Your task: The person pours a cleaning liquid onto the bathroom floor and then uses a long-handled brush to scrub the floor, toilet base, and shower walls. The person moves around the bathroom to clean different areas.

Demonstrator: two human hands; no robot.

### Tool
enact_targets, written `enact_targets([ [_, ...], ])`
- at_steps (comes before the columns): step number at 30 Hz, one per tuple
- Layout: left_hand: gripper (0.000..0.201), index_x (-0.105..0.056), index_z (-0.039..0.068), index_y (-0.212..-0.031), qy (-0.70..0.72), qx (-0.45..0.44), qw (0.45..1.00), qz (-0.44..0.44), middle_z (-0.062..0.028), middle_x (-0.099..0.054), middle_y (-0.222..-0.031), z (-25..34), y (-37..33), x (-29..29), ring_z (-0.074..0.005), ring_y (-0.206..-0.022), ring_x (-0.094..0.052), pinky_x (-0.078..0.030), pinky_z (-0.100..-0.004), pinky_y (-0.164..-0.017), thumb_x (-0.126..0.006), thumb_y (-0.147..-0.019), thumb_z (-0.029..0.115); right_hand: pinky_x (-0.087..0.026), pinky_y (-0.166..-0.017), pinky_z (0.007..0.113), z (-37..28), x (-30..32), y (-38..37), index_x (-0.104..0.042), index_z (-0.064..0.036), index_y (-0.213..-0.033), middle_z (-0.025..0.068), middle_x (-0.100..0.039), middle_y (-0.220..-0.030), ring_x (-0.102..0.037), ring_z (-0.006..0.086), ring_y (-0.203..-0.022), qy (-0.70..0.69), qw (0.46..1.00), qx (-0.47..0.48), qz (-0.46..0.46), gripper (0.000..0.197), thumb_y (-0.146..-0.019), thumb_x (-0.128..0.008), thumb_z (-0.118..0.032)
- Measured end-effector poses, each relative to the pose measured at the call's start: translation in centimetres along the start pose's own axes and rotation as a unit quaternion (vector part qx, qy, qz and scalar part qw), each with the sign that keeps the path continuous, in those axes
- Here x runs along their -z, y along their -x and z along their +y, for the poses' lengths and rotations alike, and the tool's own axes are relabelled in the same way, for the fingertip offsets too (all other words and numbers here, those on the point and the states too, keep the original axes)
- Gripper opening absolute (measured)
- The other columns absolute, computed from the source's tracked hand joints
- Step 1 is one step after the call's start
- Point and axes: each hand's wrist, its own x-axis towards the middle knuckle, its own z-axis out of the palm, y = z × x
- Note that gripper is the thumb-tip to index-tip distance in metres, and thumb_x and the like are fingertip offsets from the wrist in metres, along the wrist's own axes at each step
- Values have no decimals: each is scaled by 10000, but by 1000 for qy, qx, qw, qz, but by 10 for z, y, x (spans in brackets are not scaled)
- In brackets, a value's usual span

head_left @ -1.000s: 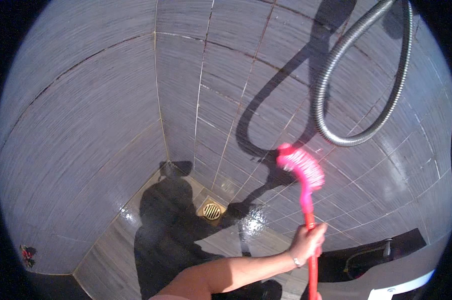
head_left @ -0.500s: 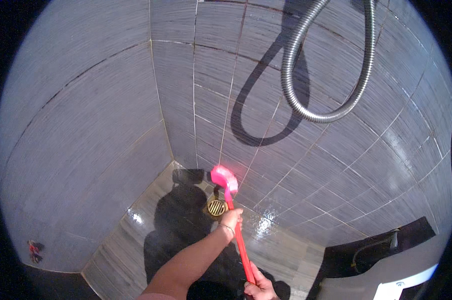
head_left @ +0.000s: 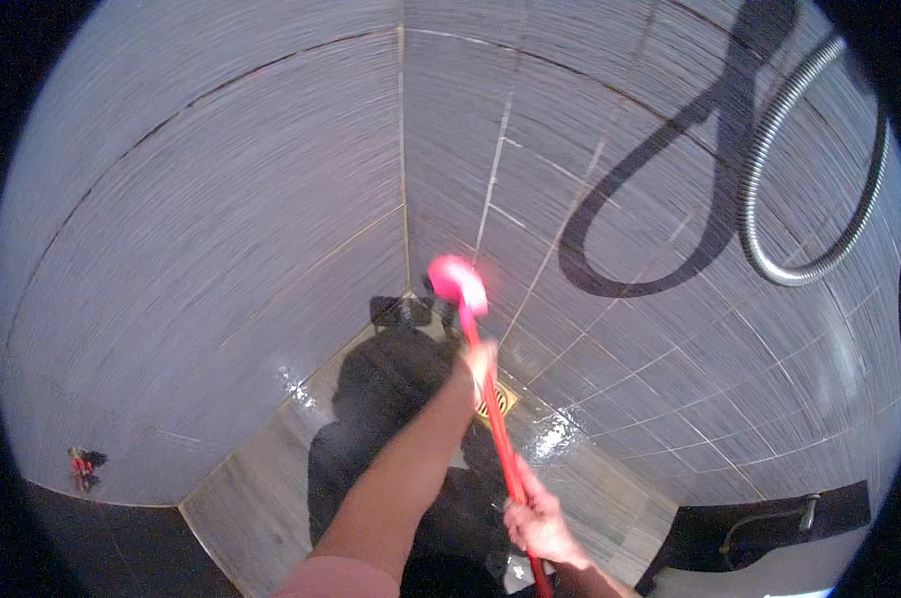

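Holding the brush (head_left: 501, 429), whose long axis slants from its pink head (head_left: 458, 282) just above the frame's centre to the lower edge right of centre, the left hand (head_left: 479, 365) grips nearer that head while the right hand (head_left: 538, 518) wraps the handle farther down.

Head fisheye | above, facing down | hands (head_left: 482, 363) (head_left: 538, 522) near | tiled corner (head_left: 405, 219) beyond
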Motion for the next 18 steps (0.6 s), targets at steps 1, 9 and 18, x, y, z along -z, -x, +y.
enact_targets([
  [1,228,-432,157,-600,9,4,1000,3,16,-364,-441,-15,-8,-17,-141,-333,-352,-276,-290,-316,-568,-764,240,-329,-340,207,45,13,-2,-176,-250,-1373,-24,-444,-554,-382,69,-382,-12,999,19,38,750,-748,-399,98],
  [9,509,-433,85,-768,107,-252,946,-172,-15,-394,-493,176,73,-73,-123,-347,-397,-347,-257,-323,-346,-838,582,-345,-381,200,-48,-45,-77,-195,-199,-1372,-11,-470,-659,-407,65,-430,109,968,226,26,696,-767,-397,78],
  [18,426,-497,97,-745,-107,-187,976,41,-63,-427,-528,46,-72,81,-202,-435,-446,-343,-340,-367,-385,-845,496,-451,-735,274,62,-48,-108,-228,-101,-1353,101,-562,-976,-552,176,-825,196,972,115,62,602,-804,-462,-22],
])
